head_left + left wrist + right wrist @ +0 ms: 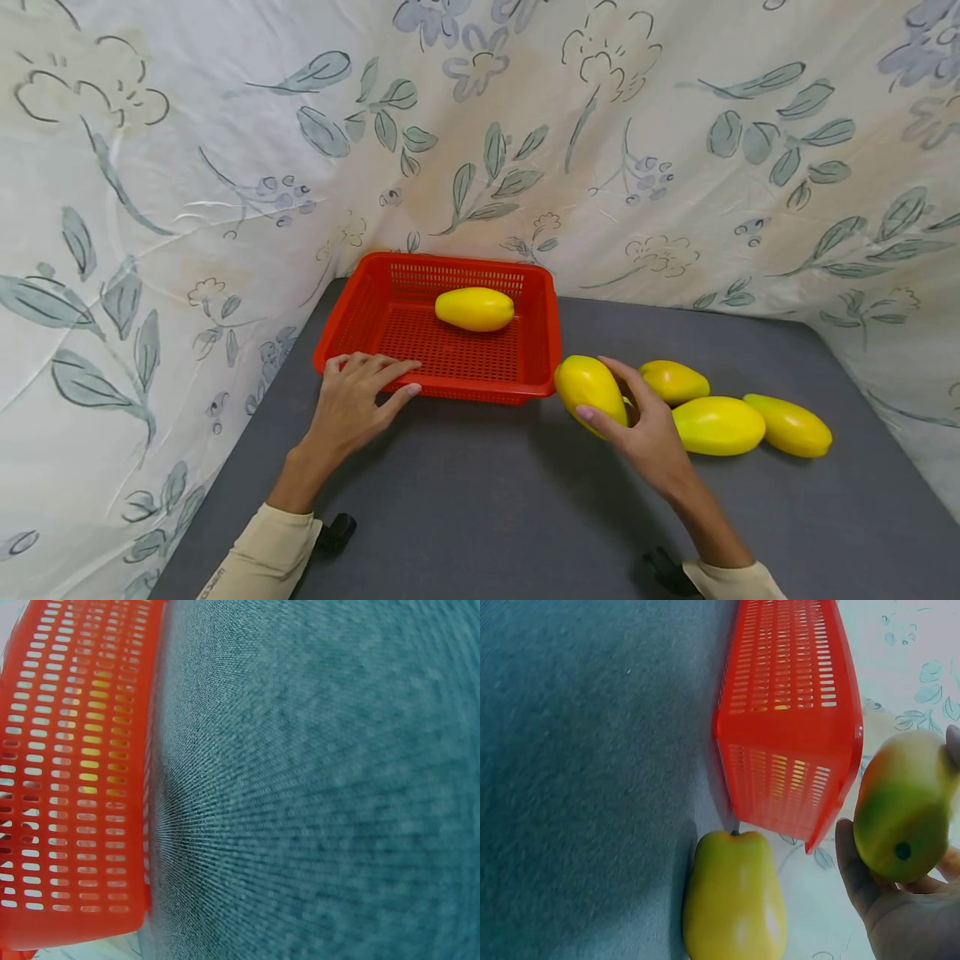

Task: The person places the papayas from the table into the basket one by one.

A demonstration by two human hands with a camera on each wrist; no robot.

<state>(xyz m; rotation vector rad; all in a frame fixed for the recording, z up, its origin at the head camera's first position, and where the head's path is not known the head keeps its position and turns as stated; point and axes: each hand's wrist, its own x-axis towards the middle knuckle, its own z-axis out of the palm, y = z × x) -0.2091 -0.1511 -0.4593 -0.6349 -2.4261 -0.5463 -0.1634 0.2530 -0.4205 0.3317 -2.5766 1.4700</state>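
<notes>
My right hand [651, 433] grips a yellow papaya [588, 387], thumb on the near side, held up off the table beside the basket's front right corner. In the right wrist view this papaya [900, 814] shows a greenish patch and a dark spot at its end. A red plastic basket [480, 388] with slotted walls stands at the back left. My left hand [352, 408] rests on its front rim, fingers reaching over the edge and thumb spread out. Another papaya [475, 309] lies inside the basket, toward the back right; its yellow shows through the slots in the left wrist view.
To the right of my right hand, three more papayas lie close together on the grey table [480, 508]: one farther back [675, 382], one in the middle [720, 426], one at the right [789, 427]. A floral cloth [480, 200] hangs behind and along the sides.
</notes>
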